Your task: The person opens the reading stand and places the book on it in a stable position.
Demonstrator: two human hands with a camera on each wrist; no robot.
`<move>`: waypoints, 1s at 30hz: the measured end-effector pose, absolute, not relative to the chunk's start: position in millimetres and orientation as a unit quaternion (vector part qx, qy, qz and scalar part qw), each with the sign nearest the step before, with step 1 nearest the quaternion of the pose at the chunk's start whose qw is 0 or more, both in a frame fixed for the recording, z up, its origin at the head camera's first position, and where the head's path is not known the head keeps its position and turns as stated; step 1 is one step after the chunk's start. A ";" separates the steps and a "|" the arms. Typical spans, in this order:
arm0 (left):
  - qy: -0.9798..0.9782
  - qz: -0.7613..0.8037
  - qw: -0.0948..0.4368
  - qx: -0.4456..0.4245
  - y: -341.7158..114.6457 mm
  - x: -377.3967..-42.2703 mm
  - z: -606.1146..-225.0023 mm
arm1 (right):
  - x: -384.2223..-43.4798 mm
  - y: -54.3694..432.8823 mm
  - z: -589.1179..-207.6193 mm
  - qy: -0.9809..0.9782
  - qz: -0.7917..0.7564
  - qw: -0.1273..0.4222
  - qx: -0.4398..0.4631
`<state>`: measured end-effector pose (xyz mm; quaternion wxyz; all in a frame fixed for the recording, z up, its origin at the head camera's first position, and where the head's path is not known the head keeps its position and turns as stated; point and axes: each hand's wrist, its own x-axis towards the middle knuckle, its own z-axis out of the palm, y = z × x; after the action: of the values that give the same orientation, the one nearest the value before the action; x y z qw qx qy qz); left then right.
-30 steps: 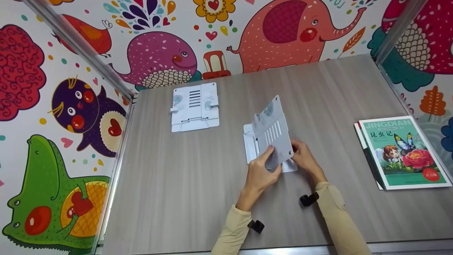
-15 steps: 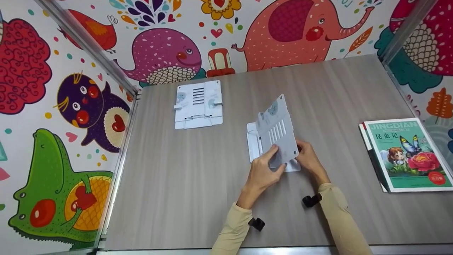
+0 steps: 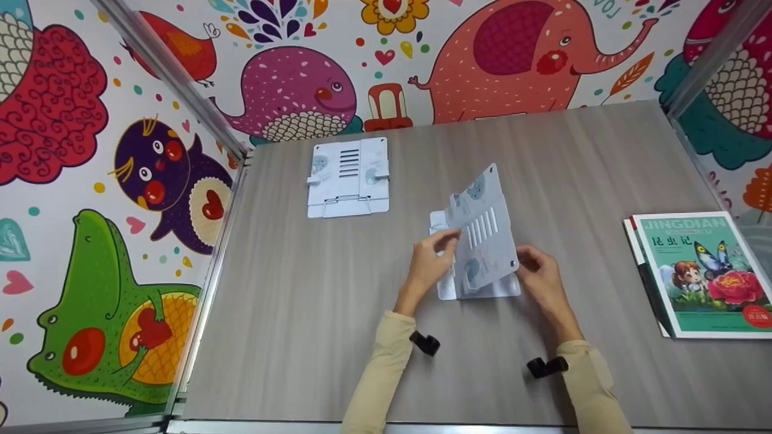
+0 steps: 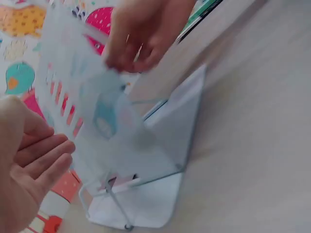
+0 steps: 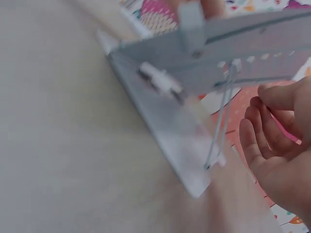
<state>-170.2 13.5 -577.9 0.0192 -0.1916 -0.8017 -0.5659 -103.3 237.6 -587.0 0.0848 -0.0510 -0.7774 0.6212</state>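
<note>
A white book stand (image 3: 491, 241) with slots and pale blue prints stands unfolded, its panel tilted up from a flat base (image 4: 141, 204). Behind the panel, a thin wire prop (image 5: 221, 121) runs down to the base in the right wrist view. My left hand (image 3: 428, 265) is at the stand's left side, fingers loosely bent in front of the slotted panel; the left wrist view shows nothing in its palm. At the panel's right rear edge is my right hand (image 3: 546, 286), its fingers loosely curled beside the panel and holding nothing.
A second white book stand (image 3: 348, 190) lies folded flat at the back left of the wooden table (image 3: 301, 337). Books (image 3: 693, 259) with a green cover on top lie at the right. Cartoon-printed walls (image 3: 289, 90) border the table's back and sides.
My left hand has let go of the panel's lower front corner and moved up to its left side. My right hand has come away from the panel's back edge. The panel stays tilted.
</note>
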 end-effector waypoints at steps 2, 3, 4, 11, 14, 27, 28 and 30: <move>-0.798 -0.583 0.014 -0.156 10.3 -185.0 -578.5 | -95.3 238.0 -583.7 -0.765 0.637 0.076 -0.056; -0.797 -0.588 0.016 -0.138 8.9 -191.8 -579.1 | -90.9 237.8 -581.5 -0.757 0.648 0.072 -0.052; -0.795 -0.594 0.016 -0.122 7.7 -197.7 -579.1 | -86.6 237.3 -578.9 -0.747 0.660 0.069 -0.042; -0.788 -0.611 0.022 -0.073 10.9 -224.4 -578.6 | -66.8 229.8 -567.0 -0.651 0.751 0.079 0.068; -0.788 -0.612 0.016 -0.065 16.5 -232.0 -579.4 | -63.6 224.2 -567.1 -0.640 0.760 0.089 0.071; -0.798 -0.595 -0.066 -0.066 36.3 -246.8 -586.6 | -63.5 202.9 -585.3 -0.698 0.708 0.105 0.018; -0.799 -0.593 -0.072 -0.064 37.4 -246.9 -586.8 | -63.7 201.7 -586.1 -0.699 0.708 0.101 0.014; -0.801 -0.591 -0.081 -0.061 38.8 -247.0 -587.4 | -63.9 199.7 -587.3 -0.701 0.707 0.089 0.004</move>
<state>-247.0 38.8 -587.4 -0.0805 -0.0610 -0.8005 -0.5907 -63.9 199.7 -587.3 0.0890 0.0037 -0.7013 0.7073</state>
